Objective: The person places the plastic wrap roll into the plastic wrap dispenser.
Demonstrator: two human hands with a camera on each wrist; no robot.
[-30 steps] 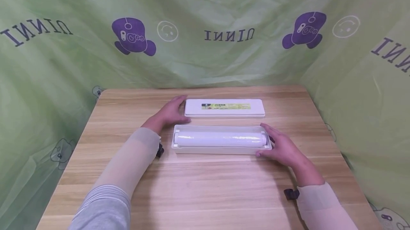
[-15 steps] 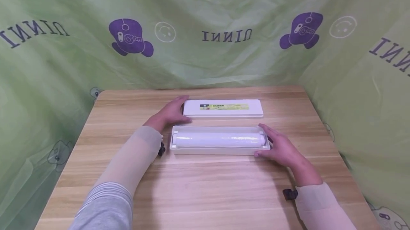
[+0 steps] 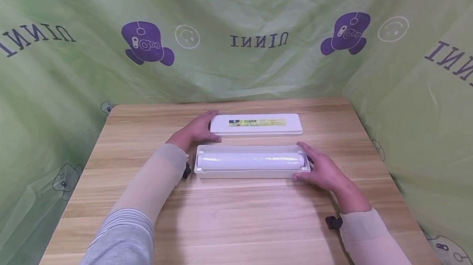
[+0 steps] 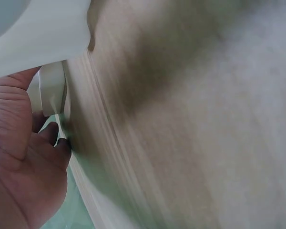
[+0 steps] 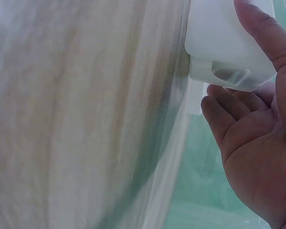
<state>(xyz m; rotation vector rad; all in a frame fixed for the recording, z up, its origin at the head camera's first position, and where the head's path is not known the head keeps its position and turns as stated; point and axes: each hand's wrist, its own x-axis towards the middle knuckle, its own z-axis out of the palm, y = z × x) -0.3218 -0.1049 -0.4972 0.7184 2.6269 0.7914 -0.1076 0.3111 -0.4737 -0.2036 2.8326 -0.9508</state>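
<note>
In the head view, an open long white box (image 3: pixel 247 174) lies on the table with a shiny roll of cling film (image 3: pixel 240 161) inside. Behind it is its white lid (image 3: pixel 221 123), bearing a green and yellow label (image 3: pixel 257 122). My left hand (image 3: pixel 194 130) spans the left end of the lid, thumb at the front corner and fingers at the back. Around the box's right end, my right hand (image 3: pixel 325 170) grips with the thumb on the front wall and the fingers behind. The right wrist view shows a recess in the box's end wall (image 5: pixel 200 69).
A wood-grain table (image 3: pixel 240 224) carries both pieces. Green printed cloth (image 3: pixel 221 80) hangs close behind the table and along both sides. Dark wrist cameras (image 3: pixel 334 222) stick out from the sleeves near the tabletop.
The head view has shifted slightly. My left hand has moved a little right, farther over the lid's end. Box, roll and right hand keep their places relative to each other.
</note>
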